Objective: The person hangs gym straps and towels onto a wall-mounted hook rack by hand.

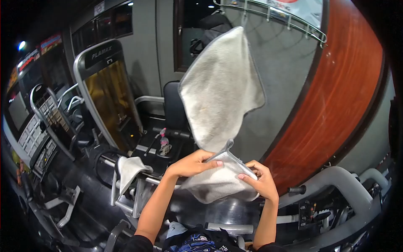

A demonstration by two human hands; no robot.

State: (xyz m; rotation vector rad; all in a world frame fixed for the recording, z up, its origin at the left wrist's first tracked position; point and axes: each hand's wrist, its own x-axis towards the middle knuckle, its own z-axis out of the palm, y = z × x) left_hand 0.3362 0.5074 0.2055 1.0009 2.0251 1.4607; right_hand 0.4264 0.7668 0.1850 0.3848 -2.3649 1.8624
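A whitish cloth point(220, 180) with a grey edge is stretched between my two hands in front of me, its upper edge folded over. My left hand point(194, 164) grips it near the top left, thumb on the near face. At the right side of the cloth, my right hand point(262, 180) pinches it with the thumb in front and fingers behind. Just beyond, a similar cloth point(222, 84) hangs by a corner from a wall rack; its lower end passes behind the held cloth. Whether the two touch, I cannot tell.
A third cloth point(131, 170) drapes over a machine's bar at left. A pinkish spray bottle point(163, 140) stands near a black seat. The wire hook rack point(289, 21) is on the grey wall. Gym machines point(103, 92) and a thick grey frame point(352, 189) flank me.
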